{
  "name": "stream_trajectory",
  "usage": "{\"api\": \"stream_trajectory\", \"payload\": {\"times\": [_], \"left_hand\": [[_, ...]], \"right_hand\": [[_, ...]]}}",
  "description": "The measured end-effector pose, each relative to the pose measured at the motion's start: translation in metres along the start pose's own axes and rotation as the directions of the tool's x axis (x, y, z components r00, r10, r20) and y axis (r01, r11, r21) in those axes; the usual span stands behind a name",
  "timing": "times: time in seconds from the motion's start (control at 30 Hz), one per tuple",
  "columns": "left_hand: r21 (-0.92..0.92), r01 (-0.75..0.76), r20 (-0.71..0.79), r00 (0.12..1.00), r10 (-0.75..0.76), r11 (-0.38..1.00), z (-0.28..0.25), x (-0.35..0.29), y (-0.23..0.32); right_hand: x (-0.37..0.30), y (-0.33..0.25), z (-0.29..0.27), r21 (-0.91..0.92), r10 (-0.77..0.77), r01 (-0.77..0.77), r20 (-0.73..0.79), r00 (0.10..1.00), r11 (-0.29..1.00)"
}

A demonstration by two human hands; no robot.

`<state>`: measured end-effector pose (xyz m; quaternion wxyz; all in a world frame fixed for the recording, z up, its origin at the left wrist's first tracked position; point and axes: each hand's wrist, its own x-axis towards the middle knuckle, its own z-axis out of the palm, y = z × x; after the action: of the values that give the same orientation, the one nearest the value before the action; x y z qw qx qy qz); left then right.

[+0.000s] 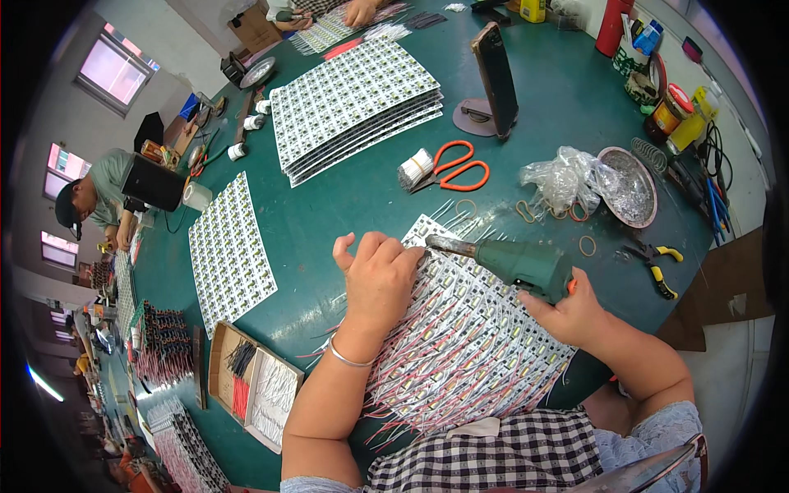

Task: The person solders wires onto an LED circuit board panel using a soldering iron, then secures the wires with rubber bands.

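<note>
My right hand (pixel 571 312) grips a green soldering gun (pixel 526 267), with an orange part by its rear end. Its metal tip points left and reaches the upper part of a circuit board sheet (pixel 538 353) in front of me. Rows of thin red and white wires (pixel 427 345) stick out across this sheet. At the sheet's upper left edge, close to the tip, my left hand (pixel 380 275) has its thumb and index finger pinched. What they hold, if anything, is too small to make out.
Beyond the hands lie orange-handled scissors (pixel 460 168), a white wire bundle (pixel 416 168) and stacked board sheets (pixel 353 103). A phone (pixel 496 78) stands upright. Yellow-handled pliers (pixel 660 269) and a dish (pixel 629 187) lie right; a wire box (pixel 271 394) sits left. Another person (pixel 107 193) works far left.
</note>
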<state>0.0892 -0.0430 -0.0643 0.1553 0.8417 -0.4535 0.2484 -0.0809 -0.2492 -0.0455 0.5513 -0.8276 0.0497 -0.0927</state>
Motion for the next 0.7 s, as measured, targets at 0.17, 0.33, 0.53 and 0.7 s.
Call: {"api": "stream_trajectory", "payload": {"times": [0.17, 0.33, 0.53, 0.7], "left_hand": [[-0.010, 0.004, 0.001, 1.000, -0.004, 1.000, -0.001, 0.000, 0.000], [-0.021, 0.002, 0.000, 1.000, -0.002, 1.000, -0.001, 0.000, 0.000], [-0.091, 0.000, 0.100, 0.995, 0.009, 0.996, -0.003, 0.000, -0.003], [-0.210, 0.031, 0.021, 0.999, -0.027, 0.977, -0.008, 0.001, -0.002]], "right_hand": [[-0.001, -0.004, 0.002, -0.163, -0.090, 0.086, -0.019, 0.996, 0.983], [-0.010, -0.012, -0.005, 0.206, 0.143, -0.121, -0.100, 0.985, 0.971], [-0.013, -0.011, -0.012, 0.238, 0.177, -0.149, -0.098, 0.979, 0.960], [-0.019, -0.011, -0.020, 0.234, 0.150, -0.121, -0.107, 0.983, 0.965]]}}
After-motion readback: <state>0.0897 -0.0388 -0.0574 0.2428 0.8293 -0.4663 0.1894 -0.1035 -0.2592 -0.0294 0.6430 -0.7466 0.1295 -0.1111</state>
